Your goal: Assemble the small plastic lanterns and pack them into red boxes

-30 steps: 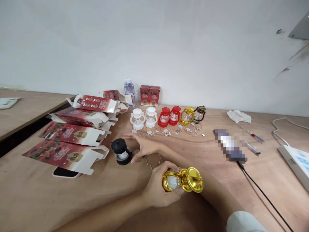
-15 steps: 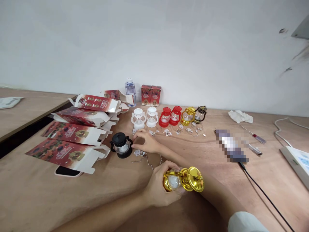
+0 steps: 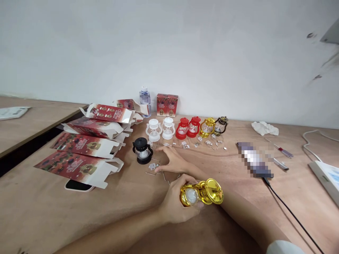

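My left hand (image 3: 173, 206) is closed round a gold toy lantern (image 3: 202, 192), held on its side just above the wooden table (image 3: 53, 211). My right hand (image 3: 173, 160) reaches across further back, fingers stretched out over a bent wire handle (image 3: 165, 176) and a small white tag (image 3: 153, 165). It holds nothing. A black lantern (image 3: 143, 151) stands upright just left of its fingertips, not touched.
A row of white, red, gold and dark lanterns (image 3: 186, 127) with small parts in front stands at the back. Flattened red boxes (image 3: 84, 146) lie left over a phone (image 3: 78, 185). A bottle (image 3: 145, 98), two upright boxes (image 3: 166, 104), a cloth (image 3: 265, 127), screwdrivers (image 3: 282, 151) and a cable (image 3: 288, 211) lie around.
My right hand stood the tilted black lantern upright, let go of it and drew back to the small parts beside it. My left hand kept the gold lantern almost still.
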The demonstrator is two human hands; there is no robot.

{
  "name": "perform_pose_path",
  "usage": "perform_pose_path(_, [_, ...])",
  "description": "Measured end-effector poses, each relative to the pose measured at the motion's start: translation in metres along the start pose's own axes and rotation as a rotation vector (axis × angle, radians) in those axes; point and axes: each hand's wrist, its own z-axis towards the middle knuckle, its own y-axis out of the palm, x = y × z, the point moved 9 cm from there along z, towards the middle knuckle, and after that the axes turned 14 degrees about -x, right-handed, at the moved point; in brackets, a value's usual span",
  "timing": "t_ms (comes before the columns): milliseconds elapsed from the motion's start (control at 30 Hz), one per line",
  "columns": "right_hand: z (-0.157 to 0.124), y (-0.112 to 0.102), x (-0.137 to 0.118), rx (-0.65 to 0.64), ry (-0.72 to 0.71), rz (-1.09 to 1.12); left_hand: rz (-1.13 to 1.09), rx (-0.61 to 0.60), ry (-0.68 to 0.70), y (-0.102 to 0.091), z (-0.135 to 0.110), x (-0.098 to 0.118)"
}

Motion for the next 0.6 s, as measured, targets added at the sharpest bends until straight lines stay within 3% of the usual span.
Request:
perform_pose_path(100, [-0.006, 0.011, -0.002, -0.080, 0.014, -0.051, -0.003, 0.024, 0.007, -0.001, 0.000, -0.003])
perform_pose_path(233, [0.001, 0.016, 0.001, -0.073, 0.026, -0.076, -0.037, 0.039, -0.010, -0.002, 0.000, -0.006])
perform_pose_path(467, [0.003, 0.004, 0.011, 0.047, 0.088, -0.059, -0.073, 0.034, -0.025, -0.004, 0.002, -0.007])
perform_pose_path(600, [-0.024, -0.017, 0.010, 0.245, -0.001, 0.049, -0.072, 0.068, -0.075, -0.007, 0.001, -0.010])
